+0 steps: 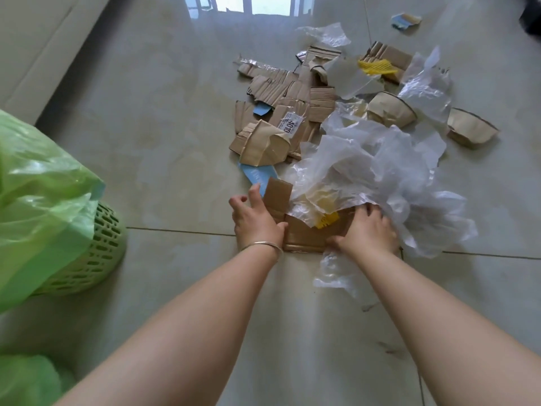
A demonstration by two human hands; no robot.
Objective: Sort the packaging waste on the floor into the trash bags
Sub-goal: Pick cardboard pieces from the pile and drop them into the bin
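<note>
A flat brown cardboard piece (304, 232) lies on the tiled floor in front of me, partly under crumpled clear plastic film (380, 177). My left hand (256, 218), with a bangle on the wrist, grips the cardboard's left edge. My right hand (366, 230) grips its right edge, fingers reaching under the plastic. More torn cardboard (281, 112) and paper bowls (390, 109) lie scattered farther off. A green trash bag (38, 200) lines a green basket (102, 250) at the left.
A second green bag (26, 382) shows at the bottom left corner. A blue card scrap (257, 174) lies beside the cardboard. A small torn box piece (405, 22) sits far back right. A wall runs along the upper left.
</note>
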